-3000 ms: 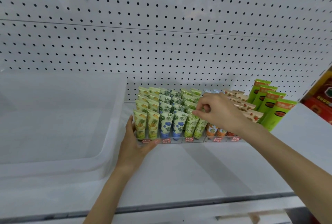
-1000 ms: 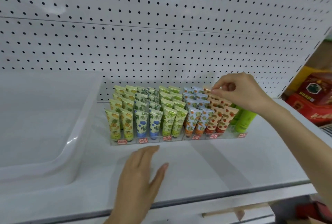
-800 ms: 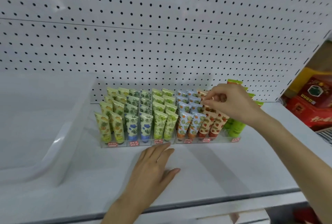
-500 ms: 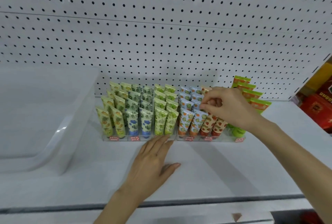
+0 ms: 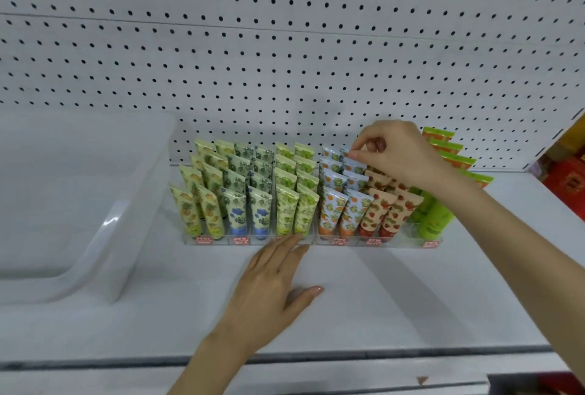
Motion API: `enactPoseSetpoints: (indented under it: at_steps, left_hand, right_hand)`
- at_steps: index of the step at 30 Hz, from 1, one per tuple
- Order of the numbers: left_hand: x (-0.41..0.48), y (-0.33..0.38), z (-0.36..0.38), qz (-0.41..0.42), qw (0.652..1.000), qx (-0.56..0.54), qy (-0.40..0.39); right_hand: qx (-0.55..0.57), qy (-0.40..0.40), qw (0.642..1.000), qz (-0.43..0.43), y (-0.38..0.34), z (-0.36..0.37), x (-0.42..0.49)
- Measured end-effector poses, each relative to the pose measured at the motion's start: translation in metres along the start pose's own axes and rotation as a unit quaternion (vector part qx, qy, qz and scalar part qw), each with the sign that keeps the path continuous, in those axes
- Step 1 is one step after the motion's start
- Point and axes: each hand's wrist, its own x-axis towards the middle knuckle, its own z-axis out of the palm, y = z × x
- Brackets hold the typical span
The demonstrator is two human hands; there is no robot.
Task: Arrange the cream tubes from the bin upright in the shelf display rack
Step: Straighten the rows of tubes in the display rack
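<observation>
The white shelf is carrying the bin on the left and, just beside it, the clear rack, where the cream tubes are standing upright in rows. The left hand is lying flat on the shelf, its fingers straight, the tips touching the rack front. The right hand is pinching the top of a blue tube in the back row. I think this is final straightening. Next, a gentle release is needed, so that the neighbours are not tipping.

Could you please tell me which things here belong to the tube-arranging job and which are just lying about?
Job: cream tubes; clear display rack; white bin; right hand pinching a rear blue tube; left hand flat on the shelf.
Lying about: red boxes at far right; pegboard wall.
</observation>
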Motion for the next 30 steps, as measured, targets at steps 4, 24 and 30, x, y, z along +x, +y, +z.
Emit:
enactPoseSetpoints:
  at_steps: [4, 24, 30]
  left_hand:
    - [0.000, -0.002, 0.001, 0.000, 1.000, -0.028, 0.003]
    - [0.000, -0.002, -0.001, -0.003, 0.999, -0.054, 0.000]
    - [0.000, -0.002, -0.001, -0.002, 0.998, -0.061, 0.002]
  right_hand:
    - [-0.008, -0.015, 1.000, -0.007, -0.001, 0.011, 0.023]
    - [-0.068, -0.078, 0.994, 0.023, 0.006, 0.032, 0.068]
    - [-0.051, -0.095, 0.994, 0.025, 0.007, 0.030, 0.067]
